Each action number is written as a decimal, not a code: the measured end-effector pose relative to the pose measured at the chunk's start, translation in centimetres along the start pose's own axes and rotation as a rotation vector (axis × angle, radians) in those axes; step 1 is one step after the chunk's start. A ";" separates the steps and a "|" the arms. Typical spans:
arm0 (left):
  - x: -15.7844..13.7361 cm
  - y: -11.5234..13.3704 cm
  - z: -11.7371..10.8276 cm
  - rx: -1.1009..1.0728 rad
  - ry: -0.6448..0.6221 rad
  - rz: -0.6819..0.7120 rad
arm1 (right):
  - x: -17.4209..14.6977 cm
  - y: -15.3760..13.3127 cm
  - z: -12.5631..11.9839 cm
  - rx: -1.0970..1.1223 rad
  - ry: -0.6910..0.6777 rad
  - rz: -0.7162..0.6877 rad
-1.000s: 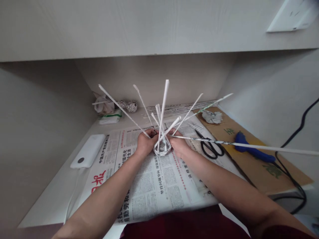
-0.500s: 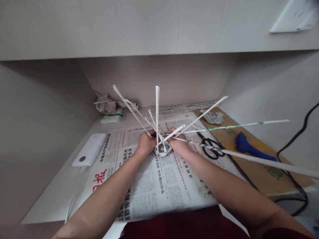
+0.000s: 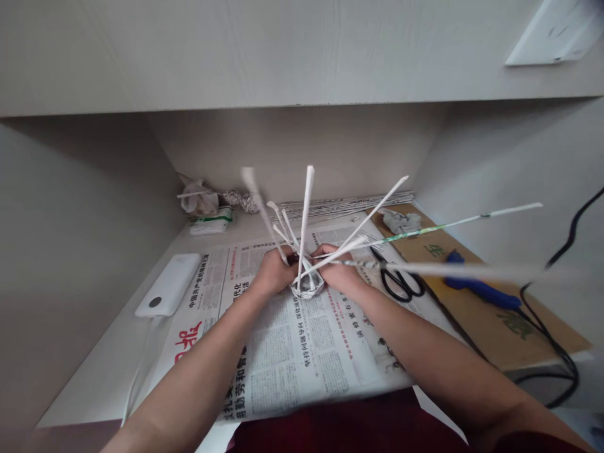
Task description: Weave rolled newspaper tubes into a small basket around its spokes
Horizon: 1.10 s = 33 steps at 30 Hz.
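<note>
A small round basket woven from rolled paper tubes (image 3: 307, 288) is held between both hands over the newspaper (image 3: 283, 352). Several white paper tubes (image 3: 306, 214) fan up and outward from it. My left hand (image 3: 276, 270) closes on the left side of the weaving, its fingertips partly hidden behind the tubes. On the other side, my right hand (image 3: 337, 267) is closed around the right side and the tubes' bases. From there a green-marked tube (image 3: 415, 233) and a long, motion-blurred tube (image 3: 472, 270) stick out to the right.
Black scissors (image 3: 401, 283) lie right of my right hand. A blue glue gun (image 3: 481, 286) with a black cord rests on cardboard (image 3: 495, 340). A white power bank (image 3: 168, 284) sits left. Paper tubes (image 3: 340, 206), crumpled paper (image 3: 401, 221) and a plastic bag (image 3: 201, 198) lie behind.
The upright tubes on the left have swung rightward with the basket's slight turn. The long right-hand tube has lifted at its far end. Both hands keep their hold.
</note>
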<state>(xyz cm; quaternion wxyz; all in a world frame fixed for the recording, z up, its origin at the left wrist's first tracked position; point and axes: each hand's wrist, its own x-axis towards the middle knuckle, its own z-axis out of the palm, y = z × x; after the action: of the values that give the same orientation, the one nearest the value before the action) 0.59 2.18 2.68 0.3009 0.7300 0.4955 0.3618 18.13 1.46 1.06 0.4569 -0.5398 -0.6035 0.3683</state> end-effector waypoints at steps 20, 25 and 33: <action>0.5 -0.8 -0.5 -0.322 -0.154 -0.056 | 0.6 0.5 0.2 0.090 -0.077 0.019; 0.0 -1.1 1.2 -0.204 0.039 0.002 | 0.5 0.3 0.4 0.080 -0.069 0.028; 0.1 -1.4 2.1 -0.152 0.116 0.068 | 0.7 0.7 -0.1 0.028 -0.031 0.060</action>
<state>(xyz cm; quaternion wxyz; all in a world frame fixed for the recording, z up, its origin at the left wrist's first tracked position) 1.61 2.55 0.42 0.3136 0.6993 0.4584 0.4500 18.47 2.26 0.50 0.4438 -0.5455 -0.5888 0.3985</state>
